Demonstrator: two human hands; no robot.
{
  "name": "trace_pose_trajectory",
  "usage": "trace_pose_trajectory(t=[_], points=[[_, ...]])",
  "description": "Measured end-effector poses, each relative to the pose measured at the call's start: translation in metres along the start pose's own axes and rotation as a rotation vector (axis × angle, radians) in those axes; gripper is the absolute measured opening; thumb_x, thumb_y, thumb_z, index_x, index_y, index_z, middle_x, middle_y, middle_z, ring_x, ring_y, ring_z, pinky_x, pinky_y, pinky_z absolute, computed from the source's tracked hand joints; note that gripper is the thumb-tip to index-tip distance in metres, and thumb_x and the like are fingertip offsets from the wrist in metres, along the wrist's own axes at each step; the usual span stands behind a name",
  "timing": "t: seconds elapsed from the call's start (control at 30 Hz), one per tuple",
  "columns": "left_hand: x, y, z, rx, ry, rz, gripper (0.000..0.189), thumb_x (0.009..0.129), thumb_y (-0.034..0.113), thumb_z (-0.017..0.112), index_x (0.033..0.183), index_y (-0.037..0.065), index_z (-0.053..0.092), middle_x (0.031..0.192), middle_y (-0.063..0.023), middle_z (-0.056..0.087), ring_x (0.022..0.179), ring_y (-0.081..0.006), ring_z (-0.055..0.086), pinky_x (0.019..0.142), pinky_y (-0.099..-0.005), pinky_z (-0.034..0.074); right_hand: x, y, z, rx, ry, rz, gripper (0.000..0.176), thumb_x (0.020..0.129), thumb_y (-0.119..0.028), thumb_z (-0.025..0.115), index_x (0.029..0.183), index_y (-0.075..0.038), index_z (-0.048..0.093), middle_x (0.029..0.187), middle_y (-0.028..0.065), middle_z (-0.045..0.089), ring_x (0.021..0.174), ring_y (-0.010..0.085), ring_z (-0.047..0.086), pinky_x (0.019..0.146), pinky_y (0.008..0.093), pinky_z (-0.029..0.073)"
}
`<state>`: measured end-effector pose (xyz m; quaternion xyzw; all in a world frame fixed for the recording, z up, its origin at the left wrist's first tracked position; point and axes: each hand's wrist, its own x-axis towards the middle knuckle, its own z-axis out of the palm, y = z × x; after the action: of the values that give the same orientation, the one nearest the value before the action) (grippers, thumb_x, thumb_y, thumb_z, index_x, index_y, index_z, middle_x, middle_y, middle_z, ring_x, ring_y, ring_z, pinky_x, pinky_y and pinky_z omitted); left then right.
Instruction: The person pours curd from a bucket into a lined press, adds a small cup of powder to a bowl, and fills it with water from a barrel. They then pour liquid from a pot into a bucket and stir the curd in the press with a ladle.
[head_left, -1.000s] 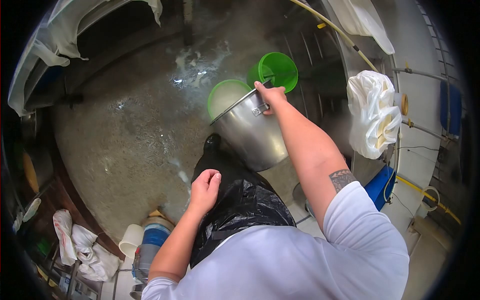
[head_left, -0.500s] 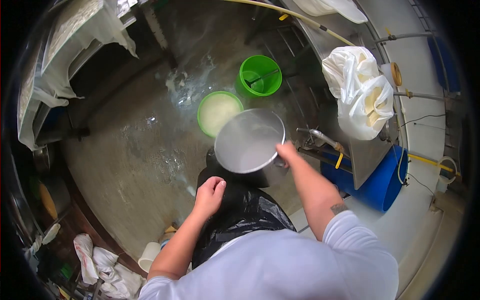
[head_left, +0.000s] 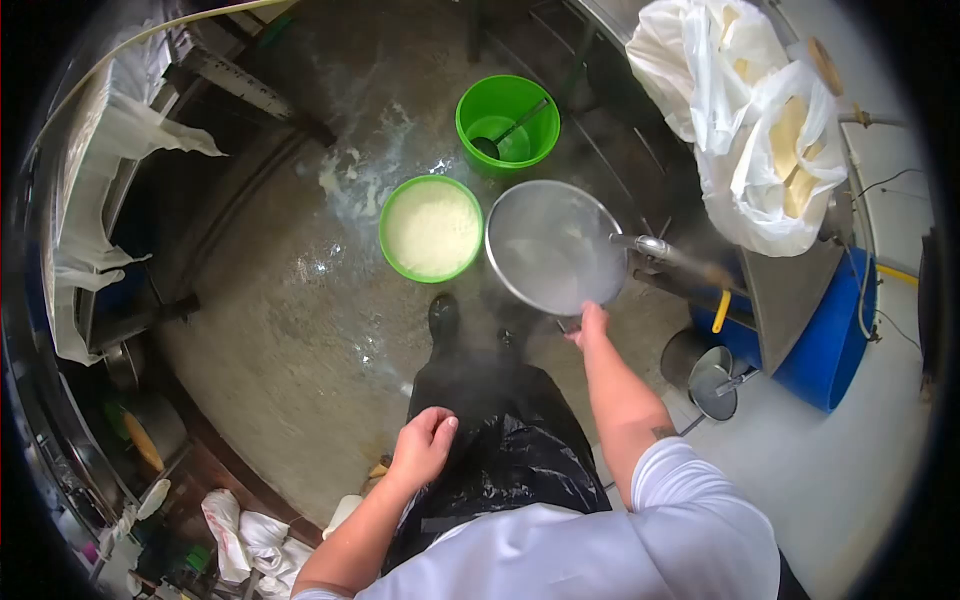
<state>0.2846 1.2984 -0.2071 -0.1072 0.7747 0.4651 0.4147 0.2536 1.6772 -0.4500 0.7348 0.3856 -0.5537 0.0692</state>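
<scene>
A large metal pot (head_left: 545, 285) is gripped at its near rim or handle by my right hand (head_left: 592, 327). It hangs tilted, mouth up, with steam and a cloudy interior. The end of a metal spout (head_left: 645, 244) overlaps the pot's right rim. My left hand (head_left: 425, 440) is loosely closed in front of the black apron (head_left: 490, 450), and nothing shows in it. Left of the pot, a green-rimmed bucket (head_left: 384, 250) holds a creamy white mass (head_left: 433, 228). Behind stands a green bucket (head_left: 535, 128) with a dark ladle (head_left: 518, 125) in it.
White plastic bags (head_left: 735, 120) sit on the metal counter at right, above a blue barrel (head_left: 835, 340). A yellow-handled valve (head_left: 721, 310) sticks out there. A metal container (head_left: 686, 355) and round-headed utensil (head_left: 713, 385) are below. The floor (head_left: 280, 340) is wet with white splashes.
The pot has moved right, from beside the white-filled bucket to the metal spout, with my right hand still on it. My left hand stays near the apron. The camera view has shifted.
</scene>
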Motion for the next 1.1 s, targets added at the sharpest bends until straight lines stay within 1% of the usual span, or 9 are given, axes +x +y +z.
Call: trace_pose_trajectory(t=[0.07, 0.27, 0.4, 0.5, 0.67, 0.77, 0.87, 1.03, 1.1], points=[[0.000, 0.000, 0.004, 0.011, -0.004, -0.050, 0.026, 0.102, 0.022, 0.062, 0.110, -0.002, 0.069, 0.089, -0.0161, 0.072, 0.081, -0.0226, 0.068, 0.077, -0.0358, 0.054, 0.073, 0.011, 0.007, 0.194, -0.179, 0.041, 0.068, 0.086, -0.019, 0.063, 0.149, -0.004, 0.039, 0.155, 0.0212, 0.040, 0.131, 0.0575, 0.045, 0.109, 0.0836, 0.025], [-0.005, -0.030, 0.002, 0.047, 0.086, -0.069, 0.029, 0.102, 0.024, 0.063, 0.114, -0.001, 0.069, 0.097, -0.0186, 0.073, 0.088, -0.0267, 0.070, 0.081, -0.0379, 0.056, 0.174, 0.030, -0.003, 0.401, -0.320, -0.069, 0.058, 0.094, -0.010, 0.054, 0.151, -0.008, 0.041, 0.163, 0.0172, 0.035, 0.151, 0.0437, 0.031, 0.114, 0.0821, 0.016], [-0.009, -0.011, -0.009, 0.076, 0.083, -0.135, 0.029, 0.102, 0.026, 0.064, 0.115, 0.001, 0.070, 0.101, -0.0202, 0.074, 0.093, -0.0328, 0.072, 0.084, -0.0400, 0.056, 0.187, 0.001, -0.055, 0.207, -0.276, 0.109, 0.049, 0.100, -0.016, 0.052, 0.148, -0.018, 0.047, 0.157, 0.0095, 0.043, 0.138, 0.0410, 0.044, 0.108, 0.0726, 0.034], [-0.006, -0.002, -0.014, 0.028, 0.077, -0.044, 0.030, 0.102, 0.027, 0.063, 0.115, 0.001, 0.069, 0.103, -0.0205, 0.074, 0.097, -0.0342, 0.072, 0.086, -0.0410, 0.056, 0.088, -0.035, -0.050, -0.232, -0.283, -0.103, 0.053, 0.098, -0.013, 0.052, 0.150, -0.021, 0.045, 0.158, 0.0094, 0.044, 0.138, 0.0364, 0.048, 0.109, 0.0635, 0.040], [0.004, 0.041, -0.055, -0.014, 0.060, 0.027, 0.032, 0.102, 0.029, 0.063, 0.115, 0.001, 0.070, 0.107, -0.0212, 0.074, 0.102, -0.0367, 0.071, 0.090, -0.0427, 0.056, 0.007, -0.059, -0.021, -0.761, -0.378, -0.312, 0.037, 0.102, -0.020, 0.058, 0.139, -0.012, 0.058, 0.124, 0.0048, 0.066, 0.087, 0.0210, 0.068, 0.066, 0.0375, 0.056], [0.009, 0.058, -0.086, -0.012, 0.090, 0.089, 0.032, 0.101, 0.029, 0.063, 0.115, 0.001, 0.070, 0.108, -0.0217, 0.073, 0.104, -0.0378, 0.070, 0.091, -0.0433, 0.055, -0.018, -0.068, 0.003, -0.842, -0.332, -0.495, 0.027, 0.100, -0.020, 0.063, 0.123, -0.007, 0.069, 0.100, 0.0042, 0.073, 0.081, 0.0169, 0.071, 0.068, 0.0361, 0.058], [0.020, 0.070, -0.111, 0.089, 0.100, 0.143, 0.033, 0.102, 0.029, 0.062, 0.119, 0.001, 0.070, 0.110, -0.0198, 0.074, 0.106, -0.0335, 0.071, 0.093, -0.0421, 0.055, -0.018, -0.101, 0.038, -1.173, -0.331, -1.153, 0.027, 0.097, -0.020, 0.062, 0.115, -0.003, 0.071, 0.106, 0.0196, 0.074, 0.099, 0.0377, 0.071, 0.088, 0.0452, 0.056], [0.043, 0.084, -0.113, 0.041, 0.174, 0.077, 0.029, 0.100, 0.024, 0.064, 0.115, 0.001, 0.073, 0.109, -0.0194, 0.074, 0.106, -0.0331, 0.071, 0.095, -0.0406, 0.055, -0.005, -0.151, 0.142, -1.191, -0.347, -1.357, 0.028, 0.093, -0.022, 0.058, 0.114, -0.007, 0.070, 0.113, 0.0266, 0.070, 0.106, 0.0478, 0.066, 0.092, 0.0537, 0.053], [0.054, 0.078, -0.100, -0.031, 0.224, -0.009, 0.028, 0.101, 0.023, 0.064, 0.115, 0.000, 0.072, 0.100, -0.0151, 0.075, 0.094, -0.0240, 0.072, 0.086, -0.0360, 0.056, -0.039, -0.190, 0.195, -1.419, -0.320, -1.050, 0.030, 0.093, -0.023, 0.057, 0.115, -0.007, 0.069, 0.117, 0.0254, 0.070, 0.110, 0.0467, 0.065, 0.095, 0.0539, 0.053]])
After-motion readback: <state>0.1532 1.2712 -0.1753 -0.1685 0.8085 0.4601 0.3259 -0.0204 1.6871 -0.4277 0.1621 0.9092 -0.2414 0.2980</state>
